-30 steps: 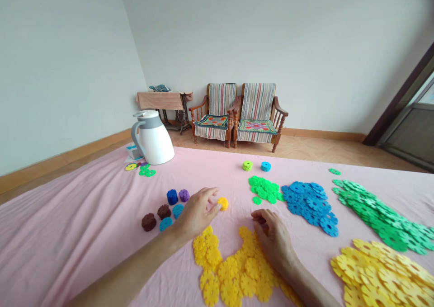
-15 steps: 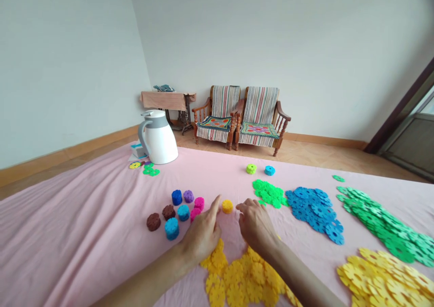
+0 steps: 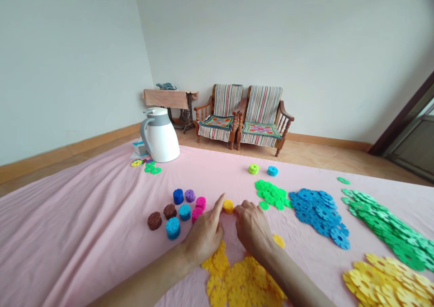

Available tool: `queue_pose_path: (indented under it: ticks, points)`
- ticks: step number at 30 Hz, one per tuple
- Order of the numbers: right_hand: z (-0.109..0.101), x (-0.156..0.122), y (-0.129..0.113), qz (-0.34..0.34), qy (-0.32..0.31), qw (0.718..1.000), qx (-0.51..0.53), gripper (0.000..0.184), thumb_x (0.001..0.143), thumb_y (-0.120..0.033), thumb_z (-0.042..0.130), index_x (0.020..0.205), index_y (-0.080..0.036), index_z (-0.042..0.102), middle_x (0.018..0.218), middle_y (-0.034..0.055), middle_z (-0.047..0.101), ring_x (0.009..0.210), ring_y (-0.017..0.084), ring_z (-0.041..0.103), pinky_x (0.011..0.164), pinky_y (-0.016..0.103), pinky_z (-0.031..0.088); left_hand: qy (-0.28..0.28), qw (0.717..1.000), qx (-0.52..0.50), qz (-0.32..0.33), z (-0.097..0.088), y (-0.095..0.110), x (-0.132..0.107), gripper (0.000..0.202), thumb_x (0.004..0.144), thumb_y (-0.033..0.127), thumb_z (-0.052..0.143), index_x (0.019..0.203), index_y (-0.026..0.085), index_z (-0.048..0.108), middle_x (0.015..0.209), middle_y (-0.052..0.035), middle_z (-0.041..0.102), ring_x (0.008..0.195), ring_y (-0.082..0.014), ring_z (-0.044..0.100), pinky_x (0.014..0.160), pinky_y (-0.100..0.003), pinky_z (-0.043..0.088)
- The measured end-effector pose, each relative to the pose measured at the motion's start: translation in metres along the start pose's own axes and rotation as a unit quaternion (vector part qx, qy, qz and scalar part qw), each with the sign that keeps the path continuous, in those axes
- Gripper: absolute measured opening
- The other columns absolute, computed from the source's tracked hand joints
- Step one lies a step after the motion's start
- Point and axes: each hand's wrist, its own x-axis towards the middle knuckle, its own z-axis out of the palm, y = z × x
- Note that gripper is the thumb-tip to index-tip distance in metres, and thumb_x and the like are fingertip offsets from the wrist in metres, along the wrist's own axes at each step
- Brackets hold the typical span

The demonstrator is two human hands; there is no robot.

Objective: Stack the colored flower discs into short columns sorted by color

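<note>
A short stack of yellow flower-shaped plastic discs (image 3: 228,206) stands upright on the pink cloth between my two hands. My left hand (image 3: 207,230) is at its left side, index finger stretched out along it and the thumb apart. From the right, my right hand (image 3: 252,225) has its fingers curled in, and the index fingertip reaches the stack's side. Nothing shows inside either palm. Below my wrists spreads a loose pile of yellow discs (image 3: 244,282). Pink stacks (image 3: 200,202) stand just left of my left hand.
Brown (image 3: 154,221), blue (image 3: 173,228) and purple stacks (image 3: 190,196) stand on the left. Loose green (image 3: 273,195), blue (image 3: 317,212) and yellow discs (image 3: 386,282) lie on the right. A white jug (image 3: 162,137) stands at the back left; two chairs (image 3: 261,117) are beyond the cloth.
My right hand has moved left, closing the gap to the yellow stack. My left index finger is closer to it too. The view has shifted slightly.
</note>
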Motion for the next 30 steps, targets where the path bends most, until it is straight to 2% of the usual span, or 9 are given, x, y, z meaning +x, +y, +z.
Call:
queue_pose_path:
  ticks: [6,10,20,30]
  points:
    - [-0.0026,0.0008,0.0060,0.025,-0.016,0.999,0.040,0.025,0.078,-0.008,0.043,0.083,-0.017,0.066,0.080,0.0074,0.061,0.078,0.016,0.056,0.067,0.025,0.032,0.002,1.000,-0.014,0.001,-0.0015,-0.0014,-0.0006,0.082,0.069,-0.004,0.039,0.143,0.020,0.013,0.134,-0.0101,0.046,0.123,-0.0177,0.044,0.103,-0.035,0.036]
    - [-0.0045,-0.0010,0.0086,0.031,-0.014,0.997,0.066,0.026,0.081,-0.010,0.042,0.088,-0.017,0.066,0.079,0.0076,0.061,0.078,0.016,0.056,0.068,0.023,0.035,0.018,1.000,-0.001,0.005,-0.0018,-0.0005,-0.0017,0.084,0.068,-0.005,0.038,0.143,0.020,0.011,0.140,-0.0107,0.039,0.127,-0.0183,0.039,0.106,-0.037,0.033]
    - [0.0010,-0.0017,0.0049,0.008,-0.003,0.998,0.069,0.029,0.075,-0.004,0.042,0.085,-0.018,0.066,0.078,0.0070,0.060,0.078,0.017,0.055,0.067,0.025,0.035,0.010,1.000,-0.007,0.020,-0.0007,0.0003,-0.0002,0.087,0.068,-0.006,0.038,0.144,0.023,0.005,0.139,-0.0094,0.040,0.126,-0.0171,0.040,0.105,-0.037,0.034]
    - [0.0039,-0.0012,0.0040,-0.003,0.008,0.997,0.073,0.026,0.073,-0.004,0.042,0.080,-0.017,0.064,0.077,0.0065,0.059,0.076,0.017,0.054,0.066,0.025,0.035,0.015,0.999,-0.003,0.038,-0.0001,0.0010,0.0007,0.087,0.068,-0.006,0.038,0.144,0.023,0.006,0.137,-0.0092,0.042,0.124,-0.0169,0.042,0.104,-0.037,0.035]
